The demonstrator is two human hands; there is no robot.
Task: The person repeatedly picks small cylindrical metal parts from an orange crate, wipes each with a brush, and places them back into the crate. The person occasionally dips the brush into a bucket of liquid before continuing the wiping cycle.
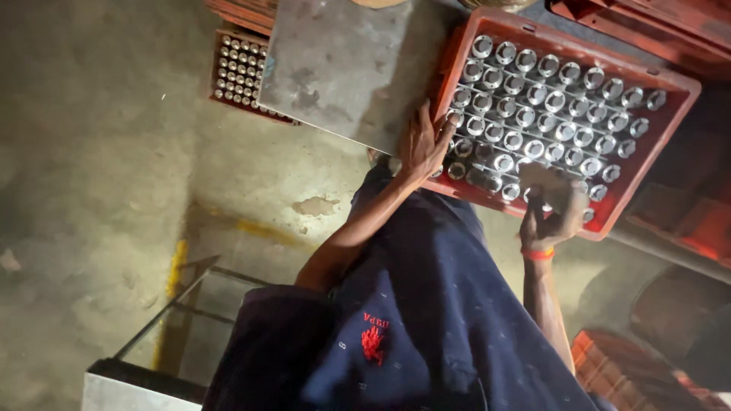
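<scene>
While the red crate (670, 125) sits tilted across the top of the view, packed with rows of shiny metal rings (544, 103), the left hand (424, 144) lies spread on the crate's near-left corner, fingers open and flat, gripping nothing. Over at the crate's near edge, the right hand (550, 221), with a red band (537, 254) at the wrist, is curled around something dark; it's blurred, so whether that is a ring or a tool I cannot tell. This looks like the sorting or loading step, one piece at a time, with the left hand steadying the crate. A next move, I'd judge, calls for a clean lift or drop among tightly packed neighbours. Room is tight: a grey metal plate (343, 68) butts against the crate's left side, a second tray of rings (237, 72) sits beyond it, and more red crates (632, 373) crowd the right. Open concrete floor (99, 152) lies well left.
</scene>
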